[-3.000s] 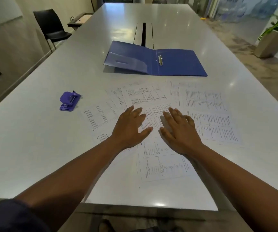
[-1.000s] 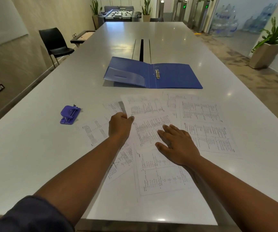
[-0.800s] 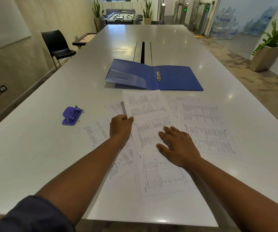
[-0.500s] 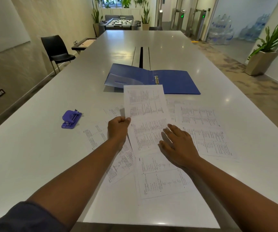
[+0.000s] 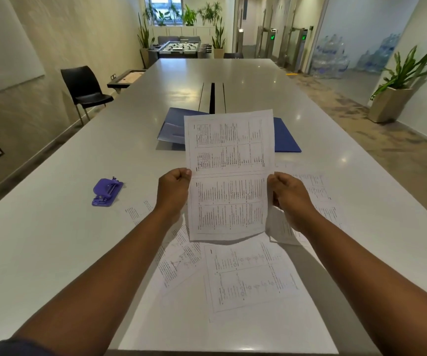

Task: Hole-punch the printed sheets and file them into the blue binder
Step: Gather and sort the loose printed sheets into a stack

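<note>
A: What sits furthest left on the white table (image 5: 53, 240)?

B: A purple hole punch (image 5: 107, 192), lying well apart from the papers, with nothing touching it.

A: And next to that?

B: The left hand (image 5: 173, 193), its fingers curled and its thumb on top, pinching the left edge of a printed sheet (image 5: 229, 176). The sheet is raised off the table, nearly upright, facing the camera.

A: What lies under it?

B: More loose printed sheets (image 5: 248, 276), spread flat and overlapping on the table near the front edge.

A: Where is the binder?

B: The blue binder (image 5: 285, 137) lies open on the table behind the raised sheet, which hides its middle, so only its left flap and right cover show.

A: And the other side?

B: The right hand (image 5: 290, 195) pinches the sheet's right edge, fingers curled behind the paper.
</note>
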A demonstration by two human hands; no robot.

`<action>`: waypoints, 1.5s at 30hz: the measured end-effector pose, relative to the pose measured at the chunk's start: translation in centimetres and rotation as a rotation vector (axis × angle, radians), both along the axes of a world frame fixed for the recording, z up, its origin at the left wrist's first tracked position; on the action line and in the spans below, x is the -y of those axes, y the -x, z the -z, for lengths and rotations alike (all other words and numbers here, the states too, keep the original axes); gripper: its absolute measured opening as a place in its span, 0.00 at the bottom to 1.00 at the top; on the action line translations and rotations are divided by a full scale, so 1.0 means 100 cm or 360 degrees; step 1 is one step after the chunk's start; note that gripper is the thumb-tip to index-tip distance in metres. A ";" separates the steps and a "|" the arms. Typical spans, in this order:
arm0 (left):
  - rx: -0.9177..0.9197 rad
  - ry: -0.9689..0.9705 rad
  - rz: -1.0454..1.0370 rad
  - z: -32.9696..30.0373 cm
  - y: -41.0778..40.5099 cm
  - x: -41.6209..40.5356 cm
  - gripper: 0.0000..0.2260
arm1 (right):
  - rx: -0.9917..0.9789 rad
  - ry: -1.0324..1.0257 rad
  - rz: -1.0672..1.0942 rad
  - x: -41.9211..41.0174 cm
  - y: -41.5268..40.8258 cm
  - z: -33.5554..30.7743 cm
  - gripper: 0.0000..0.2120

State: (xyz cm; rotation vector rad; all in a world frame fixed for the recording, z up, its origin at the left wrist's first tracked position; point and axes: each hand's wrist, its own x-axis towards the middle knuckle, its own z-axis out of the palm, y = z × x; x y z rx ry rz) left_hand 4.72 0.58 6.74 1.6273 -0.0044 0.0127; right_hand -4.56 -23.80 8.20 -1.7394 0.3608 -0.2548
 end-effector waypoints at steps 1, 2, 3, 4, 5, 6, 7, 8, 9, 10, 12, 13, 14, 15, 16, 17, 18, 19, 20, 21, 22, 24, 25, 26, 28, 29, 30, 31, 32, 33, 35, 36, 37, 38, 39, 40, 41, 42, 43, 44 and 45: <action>-0.0002 -0.0004 -0.0006 0.000 0.000 0.001 0.09 | 0.0009 -0.0010 0.0026 0.000 0.000 -0.001 0.13; -0.0012 0.0002 -0.0016 -0.001 0.001 0.001 0.08 | 0.0012 -0.0013 0.0054 0.000 0.000 -0.002 0.13; -0.0024 0.0012 -0.0020 -0.001 0.000 0.001 0.07 | 0.0012 -0.0012 0.0090 0.000 -0.001 -0.004 0.13; -0.0037 0.0030 -0.0020 -0.002 0.000 0.001 0.07 | 0.0009 0.0001 0.0134 -0.001 -0.001 -0.005 0.13; -0.0046 0.0045 -0.0013 -0.003 0.000 0.002 0.06 | 0.0007 0.0021 0.0180 0.000 -0.001 -0.006 0.13; -0.0054 0.0058 -0.0007 -0.004 0.001 0.002 0.06 | 0.0011 0.0038 0.0214 0.000 -0.001 -0.006 0.14; -0.0052 0.0061 0.0002 -0.005 0.001 0.003 0.06 | 0.0019 0.0043 0.0239 0.001 0.000 -0.006 0.14; -0.0049 0.0061 0.0009 -0.006 0.002 0.003 0.07 | 0.0029 0.0037 0.0262 0.002 -0.001 -0.006 0.13; -0.0043 0.0050 0.0017 -0.006 0.003 0.004 0.08 | 0.0031 0.0030 0.0280 0.003 -0.001 -0.005 0.13; -0.0038 0.0034 0.0022 -0.006 0.003 0.004 0.09 | 0.0029 0.0021 0.0292 0.004 -0.001 -0.004 0.12; -0.0038 0.0014 0.0035 -0.006 0.003 0.006 0.10 | 0.0024 -0.0009 0.0316 0.005 -0.001 -0.003 0.12; -0.0043 0.0015 0.0045 -0.005 0.003 0.006 0.11 | 0.0020 -0.0020 0.0318 0.006 -0.001 -0.004 0.12; -0.0051 0.0022 0.0052 -0.005 0.003 0.007 0.11 | 0.0013 -0.0026 0.0307 0.007 -0.001 -0.004 0.11; -0.0059 0.0025 0.0054 -0.005 0.003 0.008 0.11 | -0.0004 -0.0033 0.0281 0.008 0.000 -0.004 0.10; -0.0066 0.0034 0.0051 -0.006 0.003 0.009 0.11 | -0.0027 -0.0052 0.0246 0.008 0.000 -0.004 0.08; -0.0072 0.0044 0.0050 -0.007 0.004 0.010 0.11 | -0.0049 -0.0070 0.0211 0.009 0.002 -0.004 0.06; -0.0091 0.0061 0.0061 -0.008 0.005 0.011 0.10 | -0.0061 -0.0086 0.0190 0.009 0.003 -0.004 0.05; -0.0126 0.0083 0.0095 -0.009 0.005 0.013 0.09 | -0.0065 -0.0090 0.0183 0.010 0.004 -0.004 0.05; -0.0175 0.0109 0.0150 -0.009 0.006 0.014 0.08 | -0.0064 -0.0093 0.0186 0.010 0.004 -0.004 0.05; -0.0221 0.0120 0.0217 -0.008 0.006 0.016 0.10 | -0.0066 -0.0091 0.0195 0.011 0.004 -0.003 0.05; -0.0249 0.0101 0.0273 -0.006 0.006 0.017 0.12 | -0.0075 -0.0092 0.0206 0.012 0.005 -0.002 0.04; -0.0232 -0.0002 0.0310 -0.001 0.007 0.021 0.16 | -0.0126 -0.0065 0.0237 0.016 0.005 0.001 0.04; -0.0189 -0.0065 0.0304 0.002 0.008 0.023 0.16 | -0.0164 -0.0043 0.0247 0.019 0.006 0.003 0.04; -0.0141 -0.0134 0.0296 0.004 0.010 0.025 0.17 | -0.0203 -0.0027 0.0241 0.022 0.007 0.005 0.04; -0.0080 -0.0239 0.0285 0.010 0.012 0.030 0.17 | -0.0278 0.0012 0.0213 0.030 0.007 0.012 0.03; -0.0073 -0.0265 0.0282 0.014 0.013 0.032 0.17 | -0.0304 0.0020 0.0213 0.035 0.007 0.017 0.02; -0.0080 -0.0279 0.0279 0.018 0.014 0.034 0.16 | -0.0318 0.0014 0.0237 0.039 0.007 0.022 0.01; -0.0095 -0.0295 0.0274 0.022 0.015 0.035 0.15 | -0.0331 0.0036 0.0288 0.043 0.008 0.027 0.03; -0.0112 -0.0307 0.0267 0.025 0.016 0.037 0.14 | -0.0337 0.0112 0.0358 0.049 0.007 0.033 0.06; -0.0136 -0.0306 0.0260 0.029 0.017 0.038 0.13 | -0.0363 0.0263 0.0425 0.055 0.007 0.039 0.10; -0.0189 -0.0265 0.0244 0.036 0.020 0.040 0.12 | -0.0482 0.0634 0.0496 0.069 0.010 0.044 0.16; -0.0205 -0.0251 0.0236 0.039 0.022 0.041 0.12 | -0.0582 0.0790 0.0519 0.075 0.012 0.044 0.18; -0.0213 -0.0254 0.0229 0.041 0.022 0.042 0.13 | -0.0704 0.0906 0.0551 0.082 0.014 0.044 0.20; -0.0217 -0.0259 0.0216 0.043 0.022 0.042 0.13 | -0.0829 0.0991 0.0588 0.087 0.017 0.043 0.22; -0.0221 -0.0258 0.0199 0.045 0.021 0.043 0.12 | -0.0939 0.1045 0.0624 0.090 0.020 0.042 0.25; -0.0228 -0.0246 0.0184 0.045 0.021 0.044 0.11 | -0.1011 0.1080 0.0659 0.094 0.022 0.042 0.26; -0.0241 -0.0229 0.0176 0.045 0.020 0.045 0.11 | -0.1047 0.1107 0.0684 0.096 0.025 0.041 0.27; -0.0256 -0.0217 0.0171 0.045 0.020 0.046 0.10 | -0.1059 0.1122 0.0693 0.099 0.027 0.041 0.27; -0.0263 -0.0225 0.0168 0.045 0.019 0.047 0.10 | -0.1058 0.1132 0.0685 0.102 0.029 0.042 0.28; -0.0257 -0.0261 0.0164 0.045 0.020 0.047 0.09 | -0.1054 0.1135 0.0664 0.105 0.031 0.041 0.29; -0.0240 -0.0318 0.0167 0.045 0.020 0.047 0.09 | -0.1059 0.1133 0.0637 0.107 0.033 0.040 0.30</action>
